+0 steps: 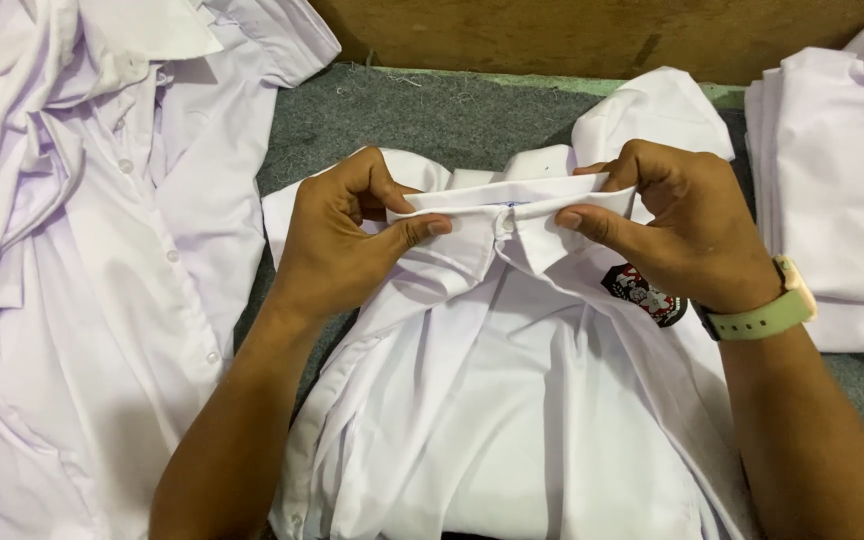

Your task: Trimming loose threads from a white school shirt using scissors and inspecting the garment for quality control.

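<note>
- My left hand (pixel 337 240) pinches the left end of the collar (pixel 512 205) of a white shirt (pixel 512 400) lying in the middle of the frame, thumb on top and forefinger underneath; that grip is closed on the cloth.
- My right hand (pixel 677 225) has the right end of the same collar, its fingers curled over the folded edge, so this grip is closed on it as well. A pale green wristwatch (pixel 767 310) sits on that wrist.
- The shirt lies front up on the grey felt desk (pixel 432 115), buttoned at the neck button (pixel 505 222), with a dark embroidered badge (pixel 644 295) just below my right hand.
- To do this well, I judge that both pinches should stay level and pull evenly outward, so the collar fold runs straight and the points sit symmetrically about the button.
- The cloth below the collar is creased; I would keep the tension light so as not to drag it further out of shape.
- A loose heap of white shirts (pixel 82 250) fills the left of the frame.
- A neat stack of folded shirts (pixel 837 180) sits at the right edge.
- A wooden board (pixel 602 35) runs along the top.
</note>
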